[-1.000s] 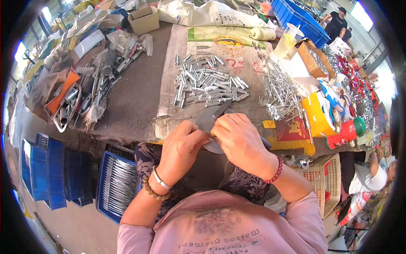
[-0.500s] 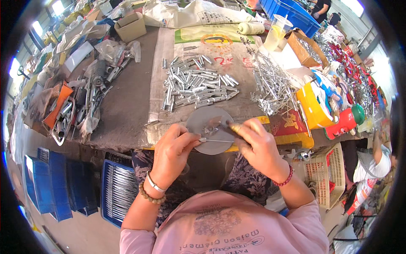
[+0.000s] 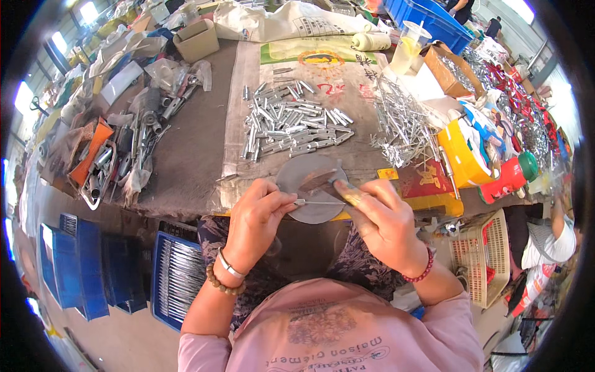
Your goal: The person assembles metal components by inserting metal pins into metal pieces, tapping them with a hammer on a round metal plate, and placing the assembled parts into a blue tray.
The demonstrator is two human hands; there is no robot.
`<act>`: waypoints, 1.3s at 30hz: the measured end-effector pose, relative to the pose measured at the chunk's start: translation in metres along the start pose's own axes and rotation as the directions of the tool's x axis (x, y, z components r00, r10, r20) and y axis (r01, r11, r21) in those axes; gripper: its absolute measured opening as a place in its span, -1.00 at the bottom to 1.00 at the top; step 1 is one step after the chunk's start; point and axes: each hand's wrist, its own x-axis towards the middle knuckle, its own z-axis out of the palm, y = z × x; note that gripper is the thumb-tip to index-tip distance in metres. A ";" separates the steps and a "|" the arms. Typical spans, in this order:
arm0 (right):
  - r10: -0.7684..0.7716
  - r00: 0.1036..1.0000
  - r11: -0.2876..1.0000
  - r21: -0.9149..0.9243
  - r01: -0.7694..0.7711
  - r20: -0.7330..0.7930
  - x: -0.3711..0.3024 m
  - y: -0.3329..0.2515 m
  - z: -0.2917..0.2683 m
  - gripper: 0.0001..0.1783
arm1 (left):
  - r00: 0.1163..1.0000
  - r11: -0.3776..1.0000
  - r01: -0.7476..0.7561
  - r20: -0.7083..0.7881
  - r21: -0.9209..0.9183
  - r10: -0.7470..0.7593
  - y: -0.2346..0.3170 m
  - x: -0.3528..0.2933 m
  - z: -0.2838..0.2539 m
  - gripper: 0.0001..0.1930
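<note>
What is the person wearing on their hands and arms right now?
Both hands are bare, no gloves. The left hand has a slim silver bangle at the wrist, with a brown wooden bead bracelet just behind it. The right hand has a dark red bead bracelet. Forearms are uncovered; short pink sleeves begin near the shoulders.

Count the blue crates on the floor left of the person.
3: a slatted crate of metal rods beside the person's knee, and two more further left. Others may be hidden beyond the picture's edge.
</note>
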 end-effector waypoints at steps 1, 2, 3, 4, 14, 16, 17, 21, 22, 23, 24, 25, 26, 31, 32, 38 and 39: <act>-0.003 0.998 1.000 0.022 0.004 -0.065 0.001 -0.005 -0.003 -0.29 | 1.000 1.000 -0.002 -0.001 0.002 0.002 0.001 0.001 0.000 -0.80; -0.029 0.994 1.000 -0.005 0.029 -0.105 -0.004 -0.008 -0.002 -0.33 | 1.000 1.000 -0.007 0.000 0.001 0.007 0.001 0.001 0.000 -0.81; -0.031 0.994 1.000 -0.005 0.031 -0.107 -0.010 -0.008 0.004 -0.33 | 1.000 1.000 -0.012 0.000 0.001 0.012 0.001 0.001 -0.001 -0.81; -0.020 1.000 0.998 -0.057 0.021 0.017 -0.016 -0.007 0.012 -0.35 | 1.000 1.000 -0.016 0.000 0.001 0.016 0.000 0.002 0.000 -0.81; 0.101 0.995 0.991 0.087 -0.103 0.023 0.008 0.007 0.004 -0.47 | 0.999 0.999 -0.026 0.030 0.036 0.024 -0.001 0.001 -0.005 -0.80; 0.155 0.982 0.986 0.046 -0.160 0.105 0.009 0.025 0.005 -0.52 | 0.999 0.998 -0.023 0.048 0.056 0.020 -0.002 0.000 -0.006 -0.79; 0.152 0.983 0.986 0.050 -0.158 0.106 0.008 0.030 0.006 -0.52 | 0.999 0.998 -0.029 0.043 0.051 0.027 -0.001 0.000 -0.006 -0.79; 0.016 0.992 0.945 -0.325 0.026 0.125 0.009 0.014 0.011 -0.58 | 1.000 0.998 -0.013 0.005 0.054 0.012 0.000 -0.005 -0.005 -0.77; 0.050 0.980 0.951 -0.308 0.012 0.194 0.004 0.007 0.013 -0.64 | 1.000 0.998 -0.011 0.005 0.055 0.011 0.000 -0.006 -0.005 -0.77; 0.082 0.961 0.957 -0.290 -0.003 0.263 -0.002 0.002 0.015 -0.70 | 1.000 0.999 -0.004 0.001 0.049 0.004 -0.001 -0.007 -0.003 -0.75; 0.058 0.974 0.966 -0.259 0.001 0.221 -0.009 0.000 0.018 -0.72 | 1.000 0.999 0.004 -0.003 0.041 -0.004 -0.002 -0.008 -0.002 -0.74; 0.059 0.974 0.966 -0.257 0.000 0.221 -0.013 -0.003 0.021 -0.72 | 1.000 0.999 0.005 -0.002 0.042 -0.005 -0.003 -0.009 -0.002 -0.74; 0.116 0.970 0.973 -0.219 -0.068 0.212 -0.016 -0.007 0.023 -0.74 | 1.000 1.000 0.013 -0.005 0.020 -0.013 -0.003 -0.010 -0.002 -0.73; 0.285 0.906 0.925 0.156 -0.346 0.314 -0.027 -0.011 0.032 -0.75 | 0.999 0.999 -0.010 -0.050 -0.043 0.008 -0.002 -0.017 0.002 -0.62; 0.286 0.905 0.925 0.157 -0.347 0.314 -0.027 -0.010 0.033 -0.75 | 0.992 1.000 0.001 -0.124 -0.025 -0.004 0.003 -0.019 0.003 -0.59; 0.500 0.617 0.485 0.394 -0.781 0.607 -0.031 -0.022 0.037 -0.78 | 0.906 0.832 0.380 -0.017 -0.405 -0.422 0.016 -0.048 0.018 -0.42; 0.502 0.617 0.464 0.413 -0.784 0.607 -0.033 -0.024 0.038 -0.78 | 0.878 0.743 0.433 0.051 -0.511 -0.476 0.018 -0.048 0.020 -0.37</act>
